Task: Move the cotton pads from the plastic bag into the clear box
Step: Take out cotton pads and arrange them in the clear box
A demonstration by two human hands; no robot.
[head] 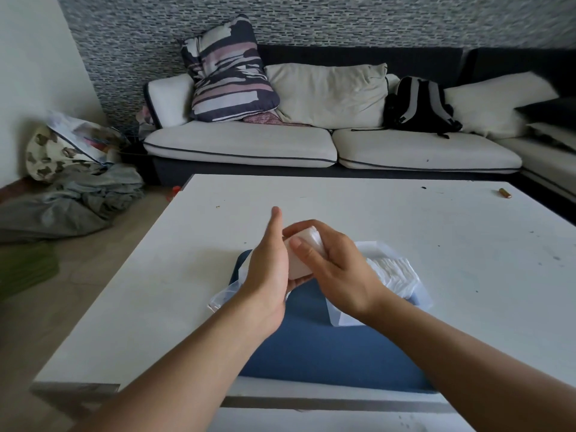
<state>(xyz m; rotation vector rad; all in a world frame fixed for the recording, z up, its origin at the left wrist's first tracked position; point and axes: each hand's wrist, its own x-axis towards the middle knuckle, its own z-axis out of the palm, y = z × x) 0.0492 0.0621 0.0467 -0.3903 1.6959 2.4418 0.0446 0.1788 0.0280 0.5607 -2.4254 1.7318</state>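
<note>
A stack of white cotton pads (300,257) is held between both hands above a blue mat (327,347) on the white table (405,219). My right hand (336,263) grips the stack from the right, thumb across its front and fingers curled over the far side. My left hand (269,260) lies flat against the stack's left side, fingers straight and pointing away from me. Behind my right wrist stands the clear box (414,294) with more white cotton pads (394,272) in it. A crumpled clear plastic bag (226,296) lies under my left wrist.
A small orange-brown battery (505,193) lies near the table's far right edge. Beyond the table stands a sofa (249,145) with cushions and a black backpack (419,104). Grey cloth (71,204) and bags lie on the floor at left.
</note>
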